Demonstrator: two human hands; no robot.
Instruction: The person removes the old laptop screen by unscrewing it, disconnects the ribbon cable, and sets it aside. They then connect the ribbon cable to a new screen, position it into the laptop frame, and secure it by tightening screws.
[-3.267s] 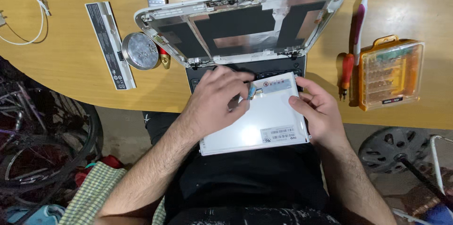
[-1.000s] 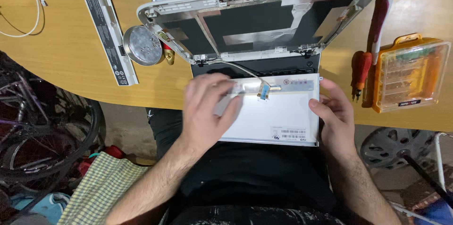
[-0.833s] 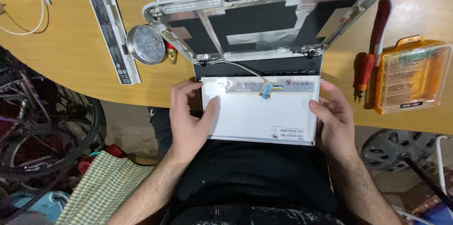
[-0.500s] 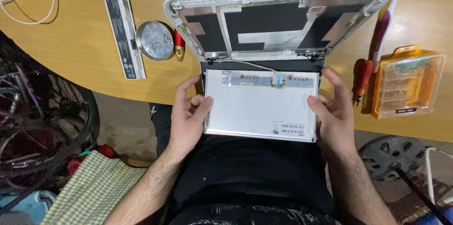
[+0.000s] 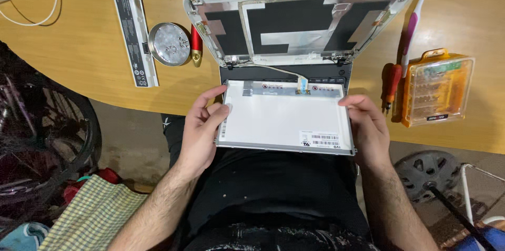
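At the counter's near edge, your left hand (image 5: 202, 124) and right hand (image 5: 368, 127) grasp the screen panel (image 5: 284, 122) by its sides, face down over the laptop (image 5: 300, 17), apparently sparing its ribbon cable (image 5: 302, 83).

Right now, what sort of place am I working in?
Probably a home or hobby electronics repair bench. A white laptop lid lies opened up on a wooden table, both hands hold its removed screen panel, and an orange screwdriver-bit case sits beside it.

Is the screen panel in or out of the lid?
Out: the screen panel lies face down, held at both sides, while the lid stands bare. A thin cable joins them.
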